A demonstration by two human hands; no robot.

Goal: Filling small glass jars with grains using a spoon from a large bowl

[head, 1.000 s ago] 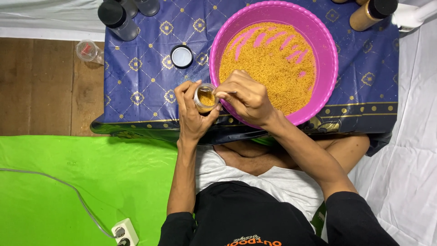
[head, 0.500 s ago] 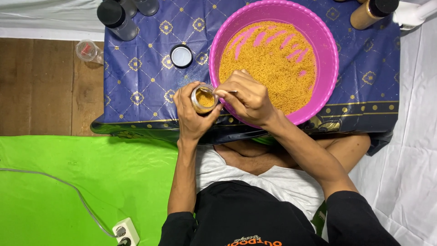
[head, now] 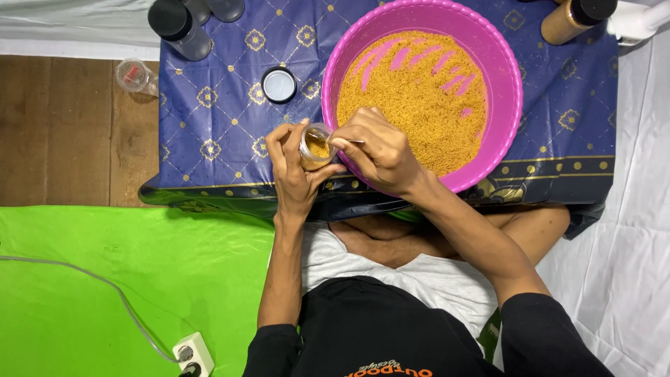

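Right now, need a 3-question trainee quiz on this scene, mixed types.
1. True or false: the left hand holds the small jar.
2. The pink bowl holds: A) water B) orange crumbs C) lids
3. Fill in: the right hand holds a thin metal ___ over the jar.

Key: 1 true; 2 B; 3 spoon
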